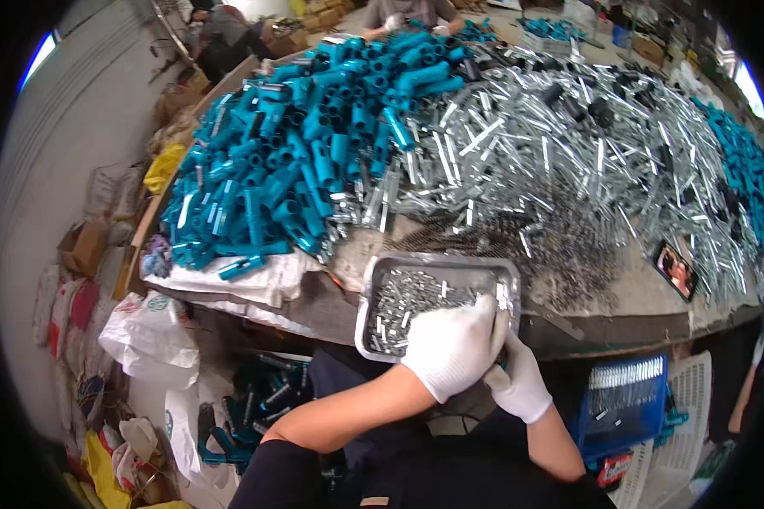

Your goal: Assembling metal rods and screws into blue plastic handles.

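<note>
A shallow metal tray (pixel 367 314) at the table's near edge holds many small shiny metal pins (pixel 399 297). Over its right front corner is my left hand (pixel 450 343) in a white knit glove, with the fingers pressed together. What they pinch, if anything, is hidden. Just below and to the right, my right hand (pixel 522 383), also white-gloved, is closed, its fingertips close to the left hand. A bit of teal shows between the two hands, but most of that piece is covered.
A big heap of teal plastic tubes (pixel 314 144) covers the table's left; silvery metal rods (pixel 552 153) lie across the right. A phone (pixel 676 270) rests at the right. Below are a blue crate (pixel 624 403) and white bags (pixel 153 339). Another person (pixel 412 13) sits opposite.
</note>
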`<action>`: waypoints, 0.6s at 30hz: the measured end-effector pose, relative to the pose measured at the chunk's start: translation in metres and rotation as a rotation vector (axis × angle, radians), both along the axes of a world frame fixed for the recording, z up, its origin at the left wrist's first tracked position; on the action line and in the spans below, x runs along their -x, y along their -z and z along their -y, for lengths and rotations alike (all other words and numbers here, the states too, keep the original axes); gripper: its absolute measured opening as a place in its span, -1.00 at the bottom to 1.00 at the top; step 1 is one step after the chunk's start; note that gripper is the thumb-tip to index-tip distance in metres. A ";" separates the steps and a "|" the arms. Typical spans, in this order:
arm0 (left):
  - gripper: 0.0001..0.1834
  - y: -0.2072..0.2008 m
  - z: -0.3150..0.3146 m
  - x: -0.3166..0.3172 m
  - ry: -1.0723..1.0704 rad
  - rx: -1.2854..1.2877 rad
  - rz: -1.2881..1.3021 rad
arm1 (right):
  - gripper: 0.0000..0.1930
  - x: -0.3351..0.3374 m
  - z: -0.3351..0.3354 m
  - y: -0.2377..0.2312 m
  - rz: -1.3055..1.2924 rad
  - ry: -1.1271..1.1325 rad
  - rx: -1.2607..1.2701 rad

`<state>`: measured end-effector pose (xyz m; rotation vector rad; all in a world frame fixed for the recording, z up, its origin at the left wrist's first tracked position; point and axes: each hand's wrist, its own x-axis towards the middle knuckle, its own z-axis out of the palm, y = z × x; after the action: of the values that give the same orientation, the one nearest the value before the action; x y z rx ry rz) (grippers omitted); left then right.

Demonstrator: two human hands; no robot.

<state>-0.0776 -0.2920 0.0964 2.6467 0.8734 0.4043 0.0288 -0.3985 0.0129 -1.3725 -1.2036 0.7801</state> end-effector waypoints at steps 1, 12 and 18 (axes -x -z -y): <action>-0.76 0.001 -0.006 -0.004 0.096 0.008 0.056 | -0.20 -0.003 0.001 -0.002 0.011 0.040 0.070; -0.79 0.068 -0.181 -0.037 -0.023 -0.265 -0.096 | -0.71 -0.050 0.002 0.018 -0.508 0.317 0.297; -0.87 0.091 -0.188 -0.071 0.073 -0.487 -0.241 | -0.74 -0.054 0.005 0.017 -0.541 0.278 0.304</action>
<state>-0.0062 -0.1040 0.0056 3.2194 0.8266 0.3143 0.0828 -0.4030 -0.0037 -1.4077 -0.4754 1.0736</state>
